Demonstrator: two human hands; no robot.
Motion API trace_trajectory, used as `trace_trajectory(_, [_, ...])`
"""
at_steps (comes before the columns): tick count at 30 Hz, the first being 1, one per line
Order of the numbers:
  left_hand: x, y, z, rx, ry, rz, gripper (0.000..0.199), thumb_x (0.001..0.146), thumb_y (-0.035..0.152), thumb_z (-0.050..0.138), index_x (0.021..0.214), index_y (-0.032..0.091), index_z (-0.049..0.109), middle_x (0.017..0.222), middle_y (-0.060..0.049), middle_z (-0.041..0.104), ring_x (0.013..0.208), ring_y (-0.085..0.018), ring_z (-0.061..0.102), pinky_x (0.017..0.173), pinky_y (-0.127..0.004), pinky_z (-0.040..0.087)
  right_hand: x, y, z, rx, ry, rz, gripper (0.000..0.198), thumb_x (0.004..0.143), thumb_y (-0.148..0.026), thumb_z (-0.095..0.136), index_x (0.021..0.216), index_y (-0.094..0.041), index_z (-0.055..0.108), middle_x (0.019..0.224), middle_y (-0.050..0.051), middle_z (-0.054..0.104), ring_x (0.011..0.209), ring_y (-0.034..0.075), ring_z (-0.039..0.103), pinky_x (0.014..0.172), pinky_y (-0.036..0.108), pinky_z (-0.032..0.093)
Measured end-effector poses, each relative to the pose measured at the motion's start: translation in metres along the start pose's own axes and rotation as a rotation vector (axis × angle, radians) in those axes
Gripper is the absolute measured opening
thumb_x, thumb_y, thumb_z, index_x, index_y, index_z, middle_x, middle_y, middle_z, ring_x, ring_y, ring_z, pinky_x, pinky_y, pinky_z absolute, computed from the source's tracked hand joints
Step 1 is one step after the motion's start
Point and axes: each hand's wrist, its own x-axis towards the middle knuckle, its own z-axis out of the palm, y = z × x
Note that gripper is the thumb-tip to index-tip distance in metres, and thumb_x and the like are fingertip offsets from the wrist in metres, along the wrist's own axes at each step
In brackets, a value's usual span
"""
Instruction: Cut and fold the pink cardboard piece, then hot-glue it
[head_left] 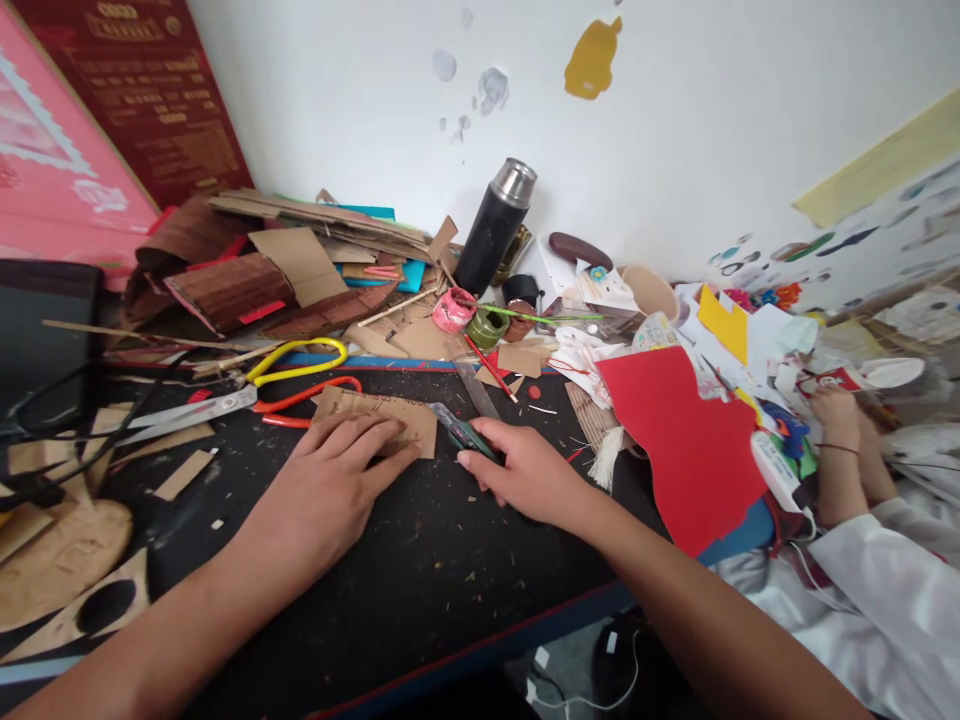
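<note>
My left hand [334, 485] lies flat with fingers stretched over a small piece of brown cardboard [416, 422], pressing it to the black table top [420, 610]. Part of the cardboard is hidden beneath the fingers. Just to its right, my right hand [517, 470] is wrapped round a dark green utility knife [466, 432], whose front end points toward the cardboard's right edge. Whether the blade touches the cardboard I cannot tell. A metal ruler [476, 385] lies behind the knife. Scissors with yellow and orange handles [300, 362] rest beyond my left hand.
A black thermos [491, 228] stands by the wall near open paint jars [455, 308]. Stacked cardboard and bark-like pieces [225, 290] fill the back left. A red sheet [682, 440] covers the right side. Farther right, another person's hands [840, 430] hold something red and white.
</note>
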Motion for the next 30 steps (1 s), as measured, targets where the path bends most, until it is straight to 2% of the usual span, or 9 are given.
trace_trajectory(3, [0.0,-0.001,-0.002,-0.041,-0.009,-0.026,0.058,0.087,0.004,0.046,0.133,0.029,0.073,0.134,-0.009,0.073,0.133,-0.031,0.059,0.118,-0.056,0.039,0.003,-0.002,-0.009,-0.2,0.061,-0.067,0.013,0.102,-0.036,0.06,0.103,-0.023,0.062,0.079,0.0,0.068,0.069,0.017,0.065,0.063,0.028,0.039])
trace_trajectory(6, [0.001,-0.003,-0.002,-0.056,-0.023,-0.028,0.058,0.086,0.004,0.047,0.131,0.029,0.073,0.134,-0.006,0.074,0.135,-0.032,0.058,0.122,-0.06,0.033,0.006,-0.003,-0.014,-0.259,0.074,-0.104,0.015,0.102,-0.037,0.06,0.104,-0.023,0.063,0.083,0.002,0.07,0.074,0.019,0.065,0.066,0.03,0.038])
trace_trajectory(11, [0.002,-0.004,-0.001,-0.059,-0.017,0.042,0.055,0.086,0.002,0.046,0.126,0.026,0.075,0.135,-0.004,0.075,0.134,-0.031,0.058,0.121,-0.056,0.034,0.016,-0.003,-0.014,-0.136,0.035,-0.056,0.014,0.102,-0.038,0.059,0.1,-0.023,0.06,0.073,-0.001,0.065,0.06,0.016,0.06,0.061,0.028,0.038])
trace_trajectory(15, [0.0,-0.002,-0.002,-0.037,-0.036,0.019,0.057,0.086,0.001,0.047,0.129,0.028,0.073,0.135,-0.004,0.074,0.135,-0.033,0.056,0.117,-0.057,0.039,0.033,-0.003,-0.007,0.022,0.006,-0.04,0.016,0.104,-0.038,0.055,0.094,-0.025,0.053,0.071,-0.004,0.065,0.051,0.013,0.06,0.054,0.027,0.041])
trace_trajectory(20, [-0.001,-0.001,-0.003,-0.033,-0.044,-0.037,0.055,0.087,0.001,0.047,0.126,0.028,0.074,0.13,-0.007,0.074,0.13,-0.034,0.058,0.111,-0.058,0.044,0.047,-0.006,0.001,0.06,-0.012,-0.044,0.016,0.104,-0.037,0.055,0.095,-0.025,0.052,0.067,-0.005,0.063,0.045,0.012,0.059,0.05,0.025,0.041])
trace_trajectory(26, [-0.001,-0.001,-0.005,-0.026,-0.01,-0.056,0.049,0.092,0.003,0.045,0.124,0.027,0.074,0.13,-0.007,0.074,0.131,-0.034,0.058,0.109,-0.057,0.046,0.029,-0.002,-0.002,0.124,-0.061,0.01,0.022,0.103,-0.035,0.056,0.086,-0.024,0.049,0.066,-0.005,0.062,0.047,0.012,0.06,0.049,0.025,0.043])
trace_trajectory(30, [0.001,0.001,-0.005,-0.062,0.006,-0.038,0.045,0.095,0.007,0.047,0.122,0.028,0.075,0.129,-0.008,0.074,0.129,-0.032,0.061,0.107,-0.053,0.049,0.013,0.001,-0.001,0.091,-0.075,0.04,0.022,0.102,-0.038,0.057,0.087,-0.025,0.05,0.066,-0.005,0.063,0.048,0.013,0.061,0.05,0.025,0.042])
